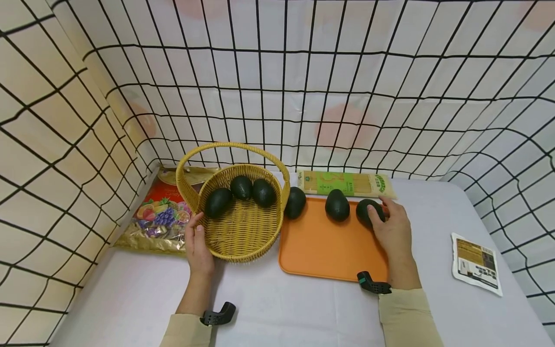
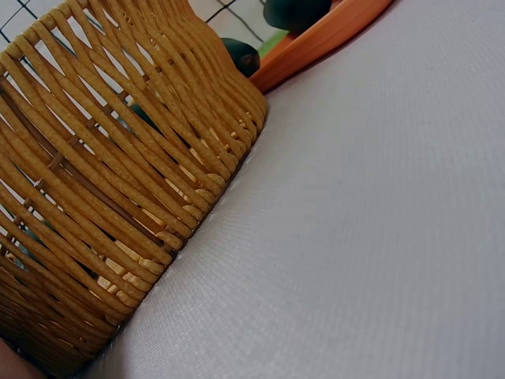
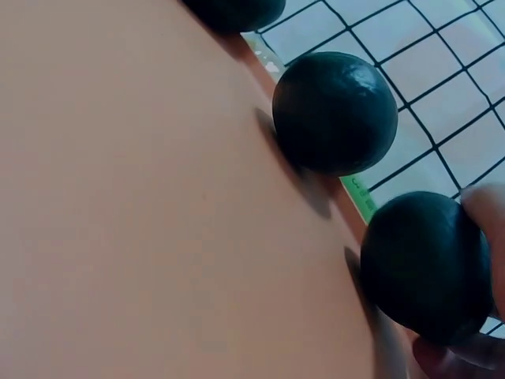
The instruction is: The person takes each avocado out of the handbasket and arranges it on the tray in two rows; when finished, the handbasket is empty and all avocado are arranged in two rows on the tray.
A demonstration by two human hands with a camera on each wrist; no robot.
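Note:
My right hand (image 1: 393, 231) grips a dark green avocado (image 1: 367, 213) at the right end of the orange tray (image 1: 329, 250); in the right wrist view, fingers and thumb lie around this avocado (image 3: 426, 268). Two more avocados are along the tray's back edge: a middle avocado (image 1: 337, 205) and a left avocado (image 1: 296, 203) beside the basket. My left hand (image 1: 200, 248) rests against the left side of the yellow wicker basket (image 1: 243, 236), its fingers extended along the wall. Inside, three avocados (image 1: 241, 187) sit near the back and left.
A red and gold candy bag (image 1: 162, 212) lies left of the basket, partly under its handle (image 1: 234, 145). Behind the tray is a pack of noodles (image 1: 347, 183). A small white and brown packet (image 1: 476, 263) lies at the right. Black wire mesh (image 1: 282, 91) surrounds the table.

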